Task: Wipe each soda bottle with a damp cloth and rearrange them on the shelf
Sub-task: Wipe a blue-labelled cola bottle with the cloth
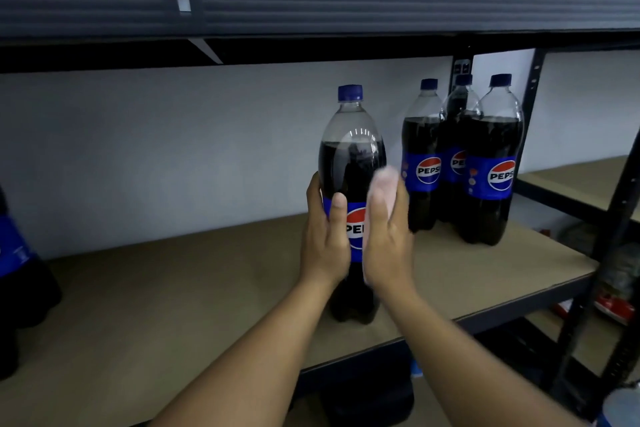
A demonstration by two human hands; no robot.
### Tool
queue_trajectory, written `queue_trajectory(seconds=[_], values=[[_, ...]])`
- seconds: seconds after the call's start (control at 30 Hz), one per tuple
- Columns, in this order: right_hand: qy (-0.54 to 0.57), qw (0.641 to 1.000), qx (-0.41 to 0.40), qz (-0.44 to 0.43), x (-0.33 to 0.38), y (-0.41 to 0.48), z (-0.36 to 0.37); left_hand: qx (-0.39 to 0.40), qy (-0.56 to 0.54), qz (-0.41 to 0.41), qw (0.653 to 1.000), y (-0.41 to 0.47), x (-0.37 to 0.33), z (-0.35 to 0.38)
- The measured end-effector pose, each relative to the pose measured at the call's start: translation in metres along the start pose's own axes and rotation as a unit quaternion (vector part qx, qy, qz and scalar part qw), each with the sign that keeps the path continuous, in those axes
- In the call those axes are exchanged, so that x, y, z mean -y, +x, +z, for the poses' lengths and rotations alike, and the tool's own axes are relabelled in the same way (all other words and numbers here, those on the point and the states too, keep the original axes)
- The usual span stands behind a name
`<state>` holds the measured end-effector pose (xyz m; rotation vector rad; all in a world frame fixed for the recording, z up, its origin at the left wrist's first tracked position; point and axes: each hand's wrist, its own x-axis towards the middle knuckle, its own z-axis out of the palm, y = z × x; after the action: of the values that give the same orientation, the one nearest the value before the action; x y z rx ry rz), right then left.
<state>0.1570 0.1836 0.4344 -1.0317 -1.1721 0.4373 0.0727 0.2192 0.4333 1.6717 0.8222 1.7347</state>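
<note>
brown board shelf (173, 288) with one pepsi bottle (349, 163) upright mid-shelf, three bottles (491, 177) clustered right, a cut-off bottle (14, 253) far left.

Dim bluish indoor light, small bright glints on the shoulder of the Pepsi bottle (351, 156), motion-blurred cloth (384, 180), soft frame edges, wide-angle bowing of the upper shelf beam (311, 0)

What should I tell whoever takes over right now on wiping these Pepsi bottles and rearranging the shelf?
Left hand grips the middle bottle at its label, upright near the front edge of the shelf.
Right hand presses the pale cloth flat against that bottle's right side.
Three bottles stand clustered at the right rear; one more bottle shows at the left edge.
Done: this wipe is under way; which others are wiped cannot be told.
Left: finish it, wipe the rest, line them up.
</note>
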Motion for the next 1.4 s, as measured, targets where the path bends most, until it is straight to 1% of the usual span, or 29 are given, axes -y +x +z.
queue_trajectory(seconds=[0.1,0.17,0.23,0.27,0.33,0.47,0.53,0.6,0.63,0.7,0.8,0.87,0.97,1.03,1.1,1.23,1.33,1.4], values=[[0.071,0.993,0.040,0.082,-0.045,-0.032,-0.005,-0.017,0.011,-0.006,1.000,0.000,0.004,-0.001],[0.074,0.991,0.055,0.099,-0.049,-0.032,-0.007,-0.017,0.024,-0.012,0.999,-0.001,0.005,0.000],[0.080,0.991,0.054,0.093,-0.035,-0.015,-0.007,-0.025,0.049,-0.017,0.998,-0.007,0.000,0.005],[0.075,0.993,0.051,0.079,-0.019,-0.001,-0.006,-0.034,0.063,-0.021,0.997,-0.011,-0.004,0.009],[0.055,0.997,0.054,0.023,0.020,0.037,-0.004,-0.049,0.082,-0.030,0.995,-0.018,-0.009,0.014],[-0.006,0.993,0.066,-0.093,0.094,0.101,0.000,-0.055,0.067,-0.063,0.994,-0.021,-0.010,0.018],[-0.021,0.986,0.068,-0.149,0.106,0.105,0.000,-0.054,0.070,-0.065,0.994,-0.022,-0.010,0.019],[-0.046,0.984,0.054,-0.164,0.096,0.093,-0.003,-0.051,0.075,-0.067,0.994,-0.022,-0.011,0.019],[-0.046,0.986,0.048,-0.154,0.085,0.084,-0.004,-0.050,0.081,-0.063,0.993,-0.022,-0.011,0.020],[-0.013,0.993,0.048,-0.107,0.053,0.058,-0.007,-0.052,0.116,-0.049,0.991,-0.022,-0.012,0.021],[0.027,0.998,0.051,0.012,-0.002,0.014,-0.010,-0.067,0.148,-0.044,0.986,-0.022,-0.014,0.022],[0.058,0.993,0.068,0.075,-0.035,-0.010,-0.012,-0.069,0.147,-0.042,0.986,-0.022,-0.013,0.022],[0.065,0.990,0.072,0.104,-0.043,-0.019,-0.015,-0.071,0.133,-0.032,0.988,-0.023,-0.011,0.023],[0.055,0.994,0.056,0.080,-0.018,-0.003,-0.016,-0.075,0.131,-0.035,0.988,-0.024,-0.012,0.024],[0.037,0.997,0.056,0.029,0.020,0.028,-0.014,-0.066,0.113,-0.039,0.991,-0.025,-0.014,0.024],[-0.007,0.996,0.042,-0.075,0.076,0.087,-0.010,-0.019,0.005,-0.068,0.998,-0.021,-0.014,0.017],[-0.038,0.990,0.053,-0.126,0.084,0.094,-0.012,-0.003,0.007,-0.047,0.999,-0.010,-0.011,0.010],[-0.018,0.992,0.045,-0.117,0.070,0.082,-0.014,0.006,0.010,-0.035,0.999,-0.004,-0.005,0.010]])
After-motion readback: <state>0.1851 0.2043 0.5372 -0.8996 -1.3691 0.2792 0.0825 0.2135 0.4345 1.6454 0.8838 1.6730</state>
